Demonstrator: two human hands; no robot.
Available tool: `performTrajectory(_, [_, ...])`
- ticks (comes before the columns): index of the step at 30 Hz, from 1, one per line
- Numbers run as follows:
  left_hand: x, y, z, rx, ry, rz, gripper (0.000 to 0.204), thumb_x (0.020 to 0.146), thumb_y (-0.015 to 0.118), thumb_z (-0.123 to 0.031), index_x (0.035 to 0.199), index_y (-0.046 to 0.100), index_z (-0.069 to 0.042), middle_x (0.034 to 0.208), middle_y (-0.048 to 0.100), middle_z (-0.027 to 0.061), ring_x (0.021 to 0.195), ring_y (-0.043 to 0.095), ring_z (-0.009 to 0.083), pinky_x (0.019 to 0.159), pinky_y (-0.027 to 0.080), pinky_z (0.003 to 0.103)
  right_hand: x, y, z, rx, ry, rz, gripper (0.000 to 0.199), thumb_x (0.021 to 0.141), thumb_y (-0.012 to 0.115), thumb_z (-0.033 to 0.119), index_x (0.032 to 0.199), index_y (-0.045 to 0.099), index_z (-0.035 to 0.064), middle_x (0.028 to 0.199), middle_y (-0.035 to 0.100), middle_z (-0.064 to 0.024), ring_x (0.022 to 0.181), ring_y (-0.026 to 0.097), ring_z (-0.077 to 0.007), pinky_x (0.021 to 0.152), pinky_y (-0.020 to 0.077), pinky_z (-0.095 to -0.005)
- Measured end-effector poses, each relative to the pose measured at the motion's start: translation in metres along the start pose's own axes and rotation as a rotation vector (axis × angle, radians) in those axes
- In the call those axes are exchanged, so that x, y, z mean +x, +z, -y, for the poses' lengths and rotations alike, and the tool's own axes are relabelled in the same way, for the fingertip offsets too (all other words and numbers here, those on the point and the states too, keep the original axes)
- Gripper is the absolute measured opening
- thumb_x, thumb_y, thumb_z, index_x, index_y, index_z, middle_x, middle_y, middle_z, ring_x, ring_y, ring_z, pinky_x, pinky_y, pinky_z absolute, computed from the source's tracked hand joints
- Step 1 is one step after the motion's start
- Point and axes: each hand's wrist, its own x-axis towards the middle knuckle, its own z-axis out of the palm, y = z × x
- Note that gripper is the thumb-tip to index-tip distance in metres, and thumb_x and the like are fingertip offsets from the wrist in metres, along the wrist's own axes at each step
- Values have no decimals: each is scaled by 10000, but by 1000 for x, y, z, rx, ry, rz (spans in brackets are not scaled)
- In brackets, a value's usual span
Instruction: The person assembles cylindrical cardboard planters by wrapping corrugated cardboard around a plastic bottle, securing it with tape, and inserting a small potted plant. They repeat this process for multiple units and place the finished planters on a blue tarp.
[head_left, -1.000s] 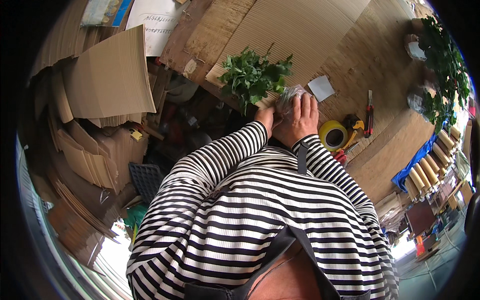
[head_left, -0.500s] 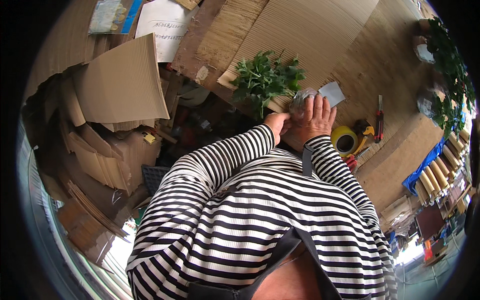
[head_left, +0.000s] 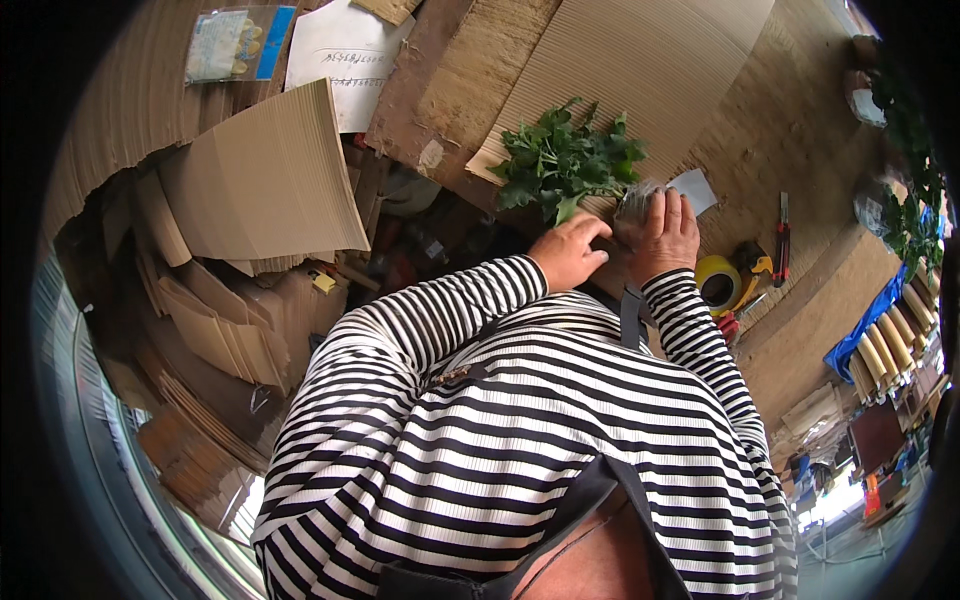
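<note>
A leafy green plant [head_left: 570,155] lies on its side on corrugated cardboard, leaves to the left. Clear plastic film wraps its root ball [head_left: 632,206] at the right end. My right hand [head_left: 667,235] is curled over that wrapped ball and grips it from the right. Just below the stems is my left hand [head_left: 572,252], its thumb and fingers apart and nothing seen in them. White paper or card [head_left: 694,190] lies behind my right hand.
Right of my hands lie yellow tape [head_left: 718,283], a tape measure [head_left: 750,257], a red cutter knife [head_left: 782,240] and a red-handled tool [head_left: 728,327]. More wrapped plants [head_left: 905,220] stand at the far right. Cardboard sheets [head_left: 265,175] lean at the left, beside a dark gap.
My left hand has drawn away from the wrapped root ball and its fingers have spread. The right hand stays on the ball. The whole view has shifted slightly.
</note>
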Motion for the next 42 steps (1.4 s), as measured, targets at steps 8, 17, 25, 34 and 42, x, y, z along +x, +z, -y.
performTrajectory(8, [22,-80,0,377,-112,48,394,909,637,-344,1166,595,-48,1063,686,169,958,658,361,813,535,445,10,-25,0,0,42,153,1067,618,876,364,1455,306,29,1489,349,-192,1386,328,-375,1150,315,-466])
performTrajectory(17, [-1,-109,35,652,94,234,428,931,617,-314,1307,579,-115,1106,663,144,969,655,342,821,548,429,23,-51,7,21,72,224,928,632,873,254,1400,396,47,1392,429,-170,1300,420,-362,1074,379,-475])
performTrajectory(25, [46,-58,-81,-130,349,62,337,869,600,-19,1206,587,-13,1229,620,178,1068,648,296,935,522,365,9,-23,-2,48,79,92,1006,640,844,319,1469,327,82,1475,365,-143,1376,342,-344,1062,378,-511])
performTrajectory(34, [161,-59,-59,1168,173,822,912,634,882,-422,1376,484,-70,1283,630,122,1308,462,300,1133,249,528,4,-18,-6,60,22,48,1059,580,869,341,1456,326,97,1476,361,-134,1373,344,-341,1044,383,-515])
performTrajectory(42, [175,-85,-69,1470,44,959,875,609,890,-499,1333,565,-131,1316,593,104,1313,444,299,1129,253,528,10,-25,-13,108,25,101,1073,585,872,333,1465,310,89,1468,369,-147,1367,356,-348,1044,400,-520])
